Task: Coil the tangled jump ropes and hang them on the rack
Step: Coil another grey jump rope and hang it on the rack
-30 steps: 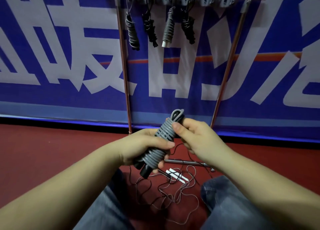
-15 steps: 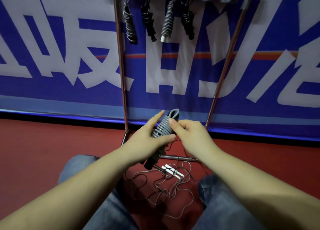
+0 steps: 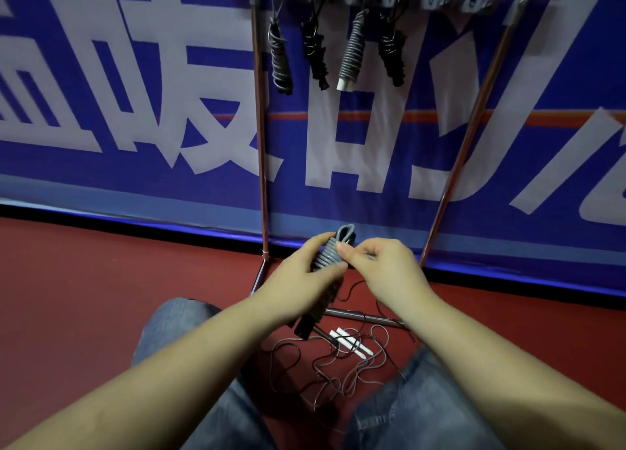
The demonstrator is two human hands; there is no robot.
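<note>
Ahead of you a blue banner (image 3: 338,151) with large pale grey characters covers the whole wall, and a thin orange-red stripe (image 3: 389,117) runs across it at mid height. Along its bottom edge you see a lighter blue band (image 3: 135,202), then a dark strip where it meets the ground. The floor (image 3: 101,280) under you is dull red and smooth. The light is dim and even, with a faint blue sheen along the banner's base.

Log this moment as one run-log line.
left hand: grips grey coiled rope | right hand: pinches its top | rack: four bundles hung | floor: tangled rope remains
</note>
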